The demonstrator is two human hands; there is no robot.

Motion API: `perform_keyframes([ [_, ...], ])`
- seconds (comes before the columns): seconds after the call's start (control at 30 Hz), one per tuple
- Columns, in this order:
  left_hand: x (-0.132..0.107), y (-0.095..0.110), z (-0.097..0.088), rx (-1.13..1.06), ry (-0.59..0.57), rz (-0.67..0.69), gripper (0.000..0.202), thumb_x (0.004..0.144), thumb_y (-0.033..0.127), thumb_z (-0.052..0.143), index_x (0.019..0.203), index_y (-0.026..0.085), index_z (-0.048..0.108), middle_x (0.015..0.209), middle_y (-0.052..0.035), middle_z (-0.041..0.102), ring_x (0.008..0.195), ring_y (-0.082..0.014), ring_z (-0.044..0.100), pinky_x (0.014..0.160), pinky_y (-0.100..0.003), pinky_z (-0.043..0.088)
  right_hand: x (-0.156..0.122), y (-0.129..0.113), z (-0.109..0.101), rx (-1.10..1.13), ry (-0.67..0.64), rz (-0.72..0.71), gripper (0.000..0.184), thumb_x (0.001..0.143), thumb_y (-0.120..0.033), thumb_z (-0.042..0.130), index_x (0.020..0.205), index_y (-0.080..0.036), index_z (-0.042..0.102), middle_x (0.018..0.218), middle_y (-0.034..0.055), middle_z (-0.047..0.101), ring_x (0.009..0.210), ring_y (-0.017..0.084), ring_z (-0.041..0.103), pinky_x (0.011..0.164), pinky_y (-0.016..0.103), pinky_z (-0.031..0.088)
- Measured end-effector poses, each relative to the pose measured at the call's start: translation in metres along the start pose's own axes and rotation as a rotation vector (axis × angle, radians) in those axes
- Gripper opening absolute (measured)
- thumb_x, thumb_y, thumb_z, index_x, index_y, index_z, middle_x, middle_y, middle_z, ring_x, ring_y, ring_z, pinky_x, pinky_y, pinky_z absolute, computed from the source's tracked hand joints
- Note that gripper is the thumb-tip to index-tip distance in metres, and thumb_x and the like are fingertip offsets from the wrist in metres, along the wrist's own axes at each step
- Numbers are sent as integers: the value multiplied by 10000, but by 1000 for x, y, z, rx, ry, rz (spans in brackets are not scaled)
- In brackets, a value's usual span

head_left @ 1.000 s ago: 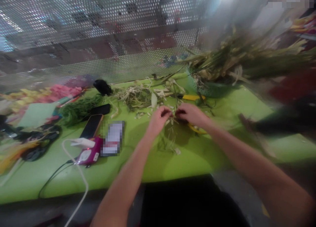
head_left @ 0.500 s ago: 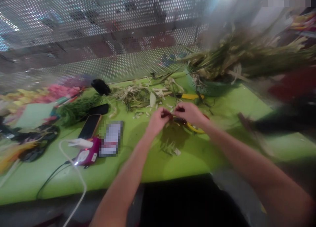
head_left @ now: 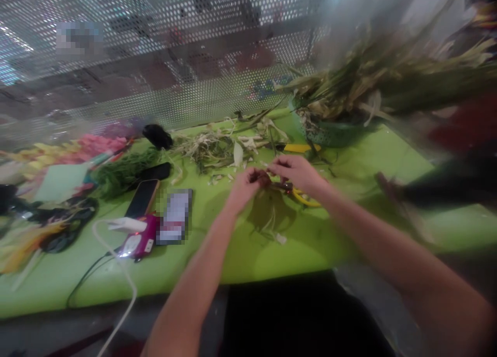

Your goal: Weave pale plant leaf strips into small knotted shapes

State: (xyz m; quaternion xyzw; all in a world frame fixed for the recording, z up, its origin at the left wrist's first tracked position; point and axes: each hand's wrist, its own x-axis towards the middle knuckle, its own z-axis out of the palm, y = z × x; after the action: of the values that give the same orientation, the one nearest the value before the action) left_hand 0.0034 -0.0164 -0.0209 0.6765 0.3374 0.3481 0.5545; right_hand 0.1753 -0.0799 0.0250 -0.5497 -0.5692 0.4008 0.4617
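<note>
My left hand [head_left: 248, 187] is closed in a pinch over the middle of the green table [head_left: 212, 264]; a small dark brownish bit shows at its fingertips, too blurred to name. Just to its right, my right hand [head_left: 295, 172] has thumb and fingers drawn together, and what they hold is hidden. Below both hands are thin pale plant strands [head_left: 271, 220]; I cannot tell whether they hang or lie on the table. A tool with yellow loop handles [head_left: 308, 198] lies under my right hand, its metal part pointing left.
Dry plant scraps [head_left: 207, 149] lie beyond the hands, beside a yellow-handled knife [head_left: 301, 148]. A green basket [head_left: 330, 134] heaped with long stalks stands at back right. Left are phones [head_left: 143, 197], a magenta charger [head_left: 140, 239] with cables, feathery greenery [head_left: 120, 173] and a black-handled tool [head_left: 70, 227].
My hands have moved slightly apart at the fingertips, and the right fingers have lifted a little. More of the tool's metal part shows. The strands below look thinner and differently shaped.
</note>
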Motion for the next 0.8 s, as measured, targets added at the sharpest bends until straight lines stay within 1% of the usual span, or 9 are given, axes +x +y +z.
perform_keyframes([
  [0.07,0,3,-2,-50,-15,-3,157,733,243,697,831,150,615,759,-6,678,724,-121,620,733,-259,469,2,0,-4,-19,35,-42,167,787,-316,643,835,-164,694,724,8,659,589,103,536,547,230,399],
  [0.13,-1,6,-2,-88,-23,-5,160,738,244,700,830,150,608,755,-4,676,728,-117,619,737,-256,466,4,3,-6,-89,28,-96,138,767,-247,658,862,-171,723,789,28,704,679,131,601,621,247,444],
  [0.2,-2,9,-3,-117,-20,-14,171,737,250,705,832,150,605,756,-2,671,729,-115,616,738,-256,464,4,6,-7,-169,9,-153,148,768,-218,659,886,-187,744,837,39,730,742,157,641,666,266,464],
  [0.27,-2,9,-3,-135,-15,-22,176,731,248,709,834,150,604,755,1,663,726,-113,610,736,-256,462,2,7,-6,-255,19,-204,158,786,-215,653,907,-202,754,870,42,739,767,171,656,679,277,468],
  [0.37,-2,9,-2,-129,-11,-21,174,727,241,710,830,150,603,747,6,646,719,-110,594,724,-252,455,-3,4,-5,-409,52,-252,141,803,-200,653,899,-207,756,886,38,734,778,170,649,682,276,451],
  [0.53,-2,7,-2,-134,-44,-7,176,739,247,707,850,152,607,782,6,636,739,-103,577,728,-243,448,-6,0,-2,-616,62,-293,94,839,-199,623,845,-196,716,829,31,689,747,156,594,637,260,379],
  [0.63,-2,7,-1,-154,-31,-16,177,734,239,710,849,152,609,795,8,633,747,-95,573,738,-237,445,-6,1,0,-667,57,-301,82,845,-186,591,828,-179,671,826,34,656,743,151,564,636,253,352],
  [0.8,-2,6,1,-184,17,-68,183,703,235,731,815,150,614,745,10,633,701,-90,574,715,-237,447,-7,-3,2,-693,37,-264,72,841,-170,563,795,-168,620,824,38,628,721,142,531,628,251,332],
])
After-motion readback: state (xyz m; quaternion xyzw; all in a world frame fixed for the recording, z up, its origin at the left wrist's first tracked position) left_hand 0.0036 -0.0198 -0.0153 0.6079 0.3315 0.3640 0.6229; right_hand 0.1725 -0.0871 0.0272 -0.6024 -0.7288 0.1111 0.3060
